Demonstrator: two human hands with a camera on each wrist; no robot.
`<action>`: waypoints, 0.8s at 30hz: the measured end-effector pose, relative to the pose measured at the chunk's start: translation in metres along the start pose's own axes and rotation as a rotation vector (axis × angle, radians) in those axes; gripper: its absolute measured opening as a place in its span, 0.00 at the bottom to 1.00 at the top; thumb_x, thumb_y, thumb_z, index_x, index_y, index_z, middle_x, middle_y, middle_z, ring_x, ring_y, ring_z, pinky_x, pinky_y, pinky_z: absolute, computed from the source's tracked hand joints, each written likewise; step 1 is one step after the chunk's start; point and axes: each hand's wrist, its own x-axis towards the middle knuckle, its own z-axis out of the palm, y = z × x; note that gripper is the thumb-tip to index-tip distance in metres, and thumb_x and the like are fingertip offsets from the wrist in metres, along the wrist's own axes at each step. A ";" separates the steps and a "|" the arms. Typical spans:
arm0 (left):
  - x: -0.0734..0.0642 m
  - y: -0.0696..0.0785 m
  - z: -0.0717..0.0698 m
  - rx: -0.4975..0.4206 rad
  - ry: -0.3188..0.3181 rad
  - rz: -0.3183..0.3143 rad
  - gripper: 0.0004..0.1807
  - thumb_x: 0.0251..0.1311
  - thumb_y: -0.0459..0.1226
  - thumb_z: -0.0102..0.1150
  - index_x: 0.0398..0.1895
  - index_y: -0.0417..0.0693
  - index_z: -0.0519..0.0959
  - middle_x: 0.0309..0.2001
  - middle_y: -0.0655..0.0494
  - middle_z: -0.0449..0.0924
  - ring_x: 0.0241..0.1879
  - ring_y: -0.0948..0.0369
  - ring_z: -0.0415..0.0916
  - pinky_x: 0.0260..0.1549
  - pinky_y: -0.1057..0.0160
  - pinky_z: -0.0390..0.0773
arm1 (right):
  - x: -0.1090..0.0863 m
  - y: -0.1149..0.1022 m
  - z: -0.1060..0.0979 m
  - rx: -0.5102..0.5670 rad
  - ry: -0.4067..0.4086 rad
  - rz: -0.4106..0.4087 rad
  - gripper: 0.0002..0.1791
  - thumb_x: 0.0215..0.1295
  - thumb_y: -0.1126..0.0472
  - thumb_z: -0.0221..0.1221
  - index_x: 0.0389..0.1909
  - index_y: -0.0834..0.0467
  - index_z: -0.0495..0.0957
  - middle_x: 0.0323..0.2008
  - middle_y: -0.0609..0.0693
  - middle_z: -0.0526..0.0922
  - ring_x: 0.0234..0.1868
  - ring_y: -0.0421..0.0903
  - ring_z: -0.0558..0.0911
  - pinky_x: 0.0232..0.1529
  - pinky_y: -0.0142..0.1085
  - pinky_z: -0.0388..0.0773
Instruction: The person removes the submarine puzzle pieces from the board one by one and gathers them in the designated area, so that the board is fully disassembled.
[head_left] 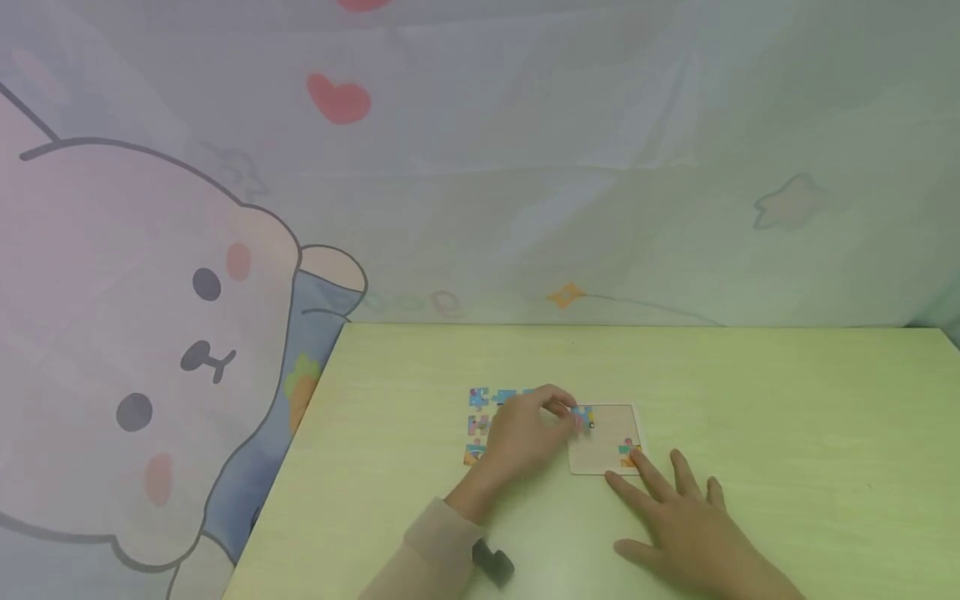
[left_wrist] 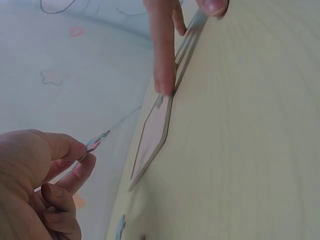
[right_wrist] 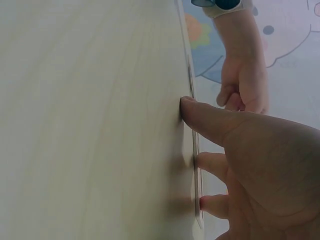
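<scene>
My left hand [head_left: 525, 433] pinches a colourful jigsaw piece [left_wrist: 97, 141] between thumb and fingertips, off the table in the left wrist view. In the head view that piece is over the upper left corner of a shallow wooden puzzle tray [head_left: 596, 450]. Another jigsaw piece [head_left: 626, 452] lies in the tray's lower right corner. My right hand [head_left: 686, 529] is spread out, with fingertips resting on that piece and the tray's edge. Left of the tray lie several loose pieces [head_left: 477, 426], some hidden behind my left hand.
The tray and pieces are on a pale wood-grain table [head_left: 787, 417]. Behind it hangs a cloth backdrop [head_left: 600, 167] with cartoon prints, reaching down past the table's left edge. A dark strap piece [head_left: 492, 563] shows at my left wrist.
</scene>
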 end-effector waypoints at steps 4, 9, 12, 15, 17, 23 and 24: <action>-0.004 -0.011 -0.015 -0.001 0.015 0.006 0.09 0.67 0.45 0.64 0.47 0.58 0.85 0.36 0.72 0.85 0.15 0.67 0.58 0.16 0.67 0.60 | 0.000 0.000 -0.001 0.011 0.000 -0.002 0.41 0.64 0.30 0.62 0.75 0.41 0.70 0.78 0.55 0.63 0.72 0.79 0.59 0.54 0.81 0.60; -0.008 -0.028 -0.026 0.008 0.031 -0.010 0.10 0.66 0.44 0.66 0.47 0.55 0.86 0.38 0.69 0.86 0.24 0.68 0.77 0.22 0.67 0.73 | 0.000 0.001 0.001 0.011 0.003 0.000 0.41 0.64 0.30 0.63 0.76 0.41 0.70 0.78 0.54 0.63 0.73 0.78 0.59 0.55 0.81 0.60; -0.011 -0.036 -0.029 0.023 0.034 -0.036 0.10 0.66 0.45 0.66 0.46 0.56 0.87 0.37 0.70 0.87 0.38 0.63 0.85 0.29 0.63 0.80 | 0.000 0.001 0.000 0.013 0.001 -0.002 0.41 0.64 0.30 0.63 0.76 0.41 0.70 0.78 0.54 0.63 0.72 0.78 0.59 0.54 0.81 0.60; -0.012 -0.042 -0.030 0.039 0.025 -0.050 0.09 0.65 0.43 0.66 0.46 0.54 0.87 0.36 0.69 0.87 0.40 0.61 0.85 0.24 0.63 0.81 | 0.000 0.002 -0.001 0.020 -0.005 -0.002 0.41 0.64 0.30 0.62 0.75 0.41 0.70 0.78 0.55 0.63 0.72 0.78 0.60 0.54 0.81 0.60; -0.012 -0.045 -0.030 0.058 0.017 -0.054 0.09 0.65 0.43 0.66 0.46 0.54 0.88 0.35 0.69 0.87 0.38 0.62 0.84 0.21 0.65 0.79 | 0.001 0.002 -0.002 0.026 -0.008 -0.001 0.41 0.65 0.30 0.62 0.75 0.41 0.70 0.78 0.54 0.63 0.72 0.78 0.59 0.55 0.81 0.60; -0.010 -0.049 -0.028 0.107 0.006 -0.069 0.09 0.65 0.42 0.66 0.46 0.54 0.88 0.34 0.69 0.86 0.29 0.68 0.80 0.15 0.66 0.73 | 0.002 0.004 -0.001 0.029 -0.003 -0.005 0.41 0.65 0.30 0.62 0.76 0.41 0.70 0.79 0.54 0.62 0.73 0.78 0.59 0.55 0.81 0.59; -0.009 -0.049 -0.027 0.109 0.008 -0.072 0.09 0.65 0.42 0.66 0.45 0.54 0.88 0.34 0.69 0.86 0.29 0.69 0.79 0.16 0.65 0.73 | 0.002 0.004 -0.001 0.028 -0.003 -0.005 0.41 0.65 0.30 0.62 0.76 0.41 0.70 0.79 0.54 0.62 0.73 0.78 0.59 0.55 0.81 0.59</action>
